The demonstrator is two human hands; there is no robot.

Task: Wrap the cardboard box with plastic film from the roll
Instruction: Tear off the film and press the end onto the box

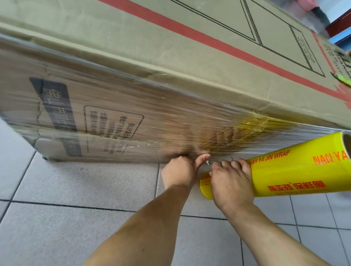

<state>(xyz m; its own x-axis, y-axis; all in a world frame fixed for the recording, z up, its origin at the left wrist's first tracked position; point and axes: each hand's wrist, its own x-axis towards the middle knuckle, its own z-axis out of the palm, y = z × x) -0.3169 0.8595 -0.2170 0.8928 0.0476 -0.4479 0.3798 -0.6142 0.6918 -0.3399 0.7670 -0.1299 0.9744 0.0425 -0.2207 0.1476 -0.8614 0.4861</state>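
- Mid-wrap, I reckon: my left hand [180, 171] pinches film [170, 125] against the cardboard box [165, 56].
- Right hand [230, 183] grips the yellow roll [293, 170]; next, unroll taut along the side.

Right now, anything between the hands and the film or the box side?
Nothing visible. The left hand presses the plastic film against the cardboard box low on its side. The right hand rests on the yellow roll, beside the box above the tiled floor. Film spans straight from roll to box.
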